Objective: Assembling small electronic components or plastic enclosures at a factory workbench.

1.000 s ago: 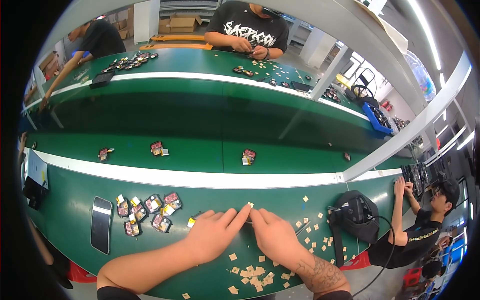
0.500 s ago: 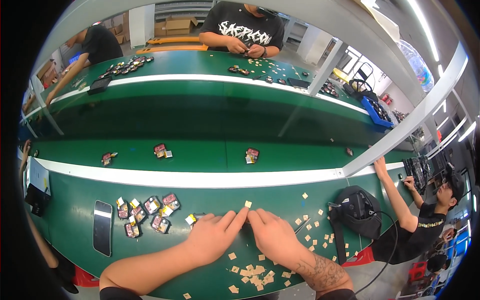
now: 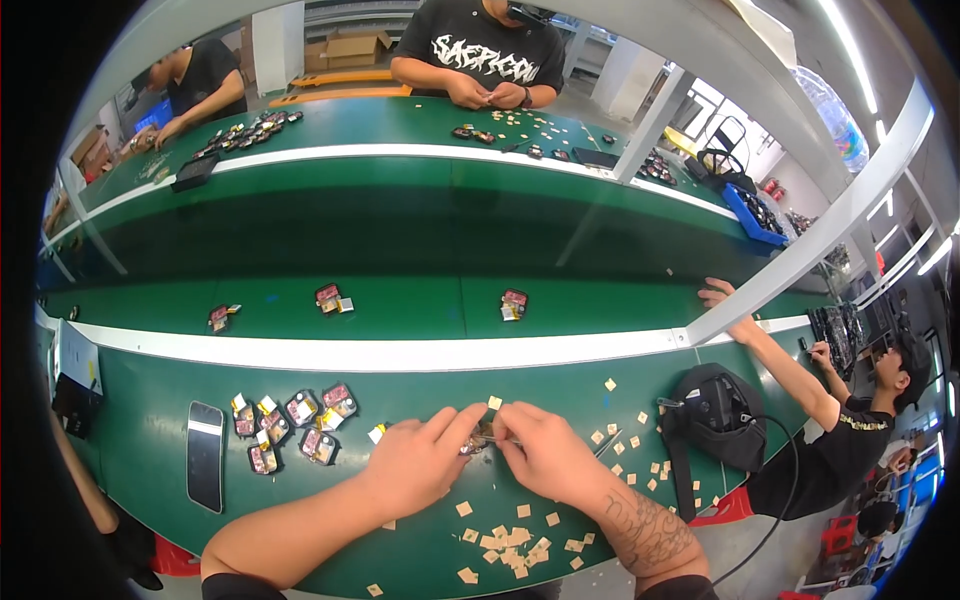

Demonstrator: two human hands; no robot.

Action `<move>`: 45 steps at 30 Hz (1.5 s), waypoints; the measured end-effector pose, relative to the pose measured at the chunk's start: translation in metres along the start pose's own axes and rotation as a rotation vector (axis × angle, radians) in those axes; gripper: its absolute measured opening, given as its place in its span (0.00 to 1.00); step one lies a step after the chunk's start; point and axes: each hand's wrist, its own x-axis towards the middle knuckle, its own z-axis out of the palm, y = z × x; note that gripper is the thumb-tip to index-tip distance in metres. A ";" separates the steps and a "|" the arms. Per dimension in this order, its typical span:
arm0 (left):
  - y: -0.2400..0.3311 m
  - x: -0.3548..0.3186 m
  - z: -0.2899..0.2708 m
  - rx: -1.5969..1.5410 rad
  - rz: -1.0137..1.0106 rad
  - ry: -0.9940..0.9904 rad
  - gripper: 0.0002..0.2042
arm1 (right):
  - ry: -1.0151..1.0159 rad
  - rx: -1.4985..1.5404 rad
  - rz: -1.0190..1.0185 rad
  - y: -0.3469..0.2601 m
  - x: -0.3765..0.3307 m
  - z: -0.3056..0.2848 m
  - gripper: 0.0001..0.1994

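Observation:
My left hand (image 3: pixel 420 462) is closed around a small electronic module (image 3: pixel 474 444), partly hidden by the fingers. My right hand (image 3: pixel 545 452) meets it from the other side with its fingers pinched together. What lies in that pinch is too small to make out. Just beyond both sets of fingertips shows a small beige square (image 3: pixel 495 403); whether it is held or lies on the table I cannot tell. Left of my left hand, several red-and-black circuit modules (image 3: pixel 302 407) with silver and yellow parts sit in a cluster. A pile of beige squares (image 3: pixel 515 540) lies nearer my body.
A phone (image 3: pixel 206 455) lies at the left. Tweezers (image 3: pixel 608 443) and scattered squares are right of my hand, then a black bag (image 3: pixel 715 420) with a cable. Beyond the white rail (image 3: pixel 400 354), modules sit on a green belt (image 3: pixel 420 305). Co-workers sit across and at right.
My fingertips have parted slightly, and the module between my hands now shows. The co-worker at right reaches farther over the belt, where a dark module is no longer visible.

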 end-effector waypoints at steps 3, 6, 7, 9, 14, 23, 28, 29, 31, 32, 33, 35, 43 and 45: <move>-0.006 0.003 -0.001 -0.044 0.015 0.018 0.36 | -0.015 0.147 -0.016 0.011 0.003 -0.002 0.09; -0.009 0.003 -0.005 -0.080 -0.008 -0.001 0.35 | -0.111 0.228 0.042 0.009 0.007 -0.010 0.10; -0.009 0.003 -0.006 -0.103 -0.051 -0.041 0.34 | -0.113 0.228 0.042 0.008 0.007 -0.010 0.10; -0.009 0.005 -0.006 -0.112 -0.045 -0.044 0.34 | -0.047 0.157 -0.114 0.006 0.007 -0.011 0.13; -0.015 0.005 -0.008 -0.137 -0.029 -0.053 0.32 | -0.087 -0.093 -0.163 0.015 0.008 -0.003 0.15; -0.020 0.009 -0.010 -0.190 0.029 -0.032 0.26 | 0.017 0.026 -0.164 0.024 0.009 0.003 0.13; -0.026 0.008 -0.004 -0.093 0.209 -0.012 0.15 | -0.069 0.214 -0.062 0.030 0.013 -0.004 0.11; -0.025 0.007 -0.004 -0.091 0.206 -0.012 0.15 | -0.101 0.236 -0.045 0.028 0.014 -0.007 0.11; -0.025 0.005 -0.004 -0.035 0.233 -0.016 0.14 | -0.132 0.257 -0.026 0.026 0.014 -0.012 0.11; -0.024 0.005 -0.003 -0.035 0.234 -0.016 0.14 | -0.140 0.249 -0.026 0.025 0.014 -0.014 0.12; -0.024 0.005 -0.003 -0.026 0.215 -0.038 0.13 | -0.148 0.241 -0.026 0.025 0.013 -0.015 0.12; -0.023 0.004 -0.003 -0.017 0.192 -0.062 0.12 | -0.142 0.226 -0.034 0.027 0.013 -0.015 0.12; -0.020 0.005 -0.003 0.051 0.261 0.009 0.11 | -0.098 0.100 -0.013 0.018 0.011 -0.005 0.11; -0.019 0.005 -0.005 0.055 0.256 0.001 0.11 | -0.057 0.095 -0.043 0.016 0.009 0.000 0.11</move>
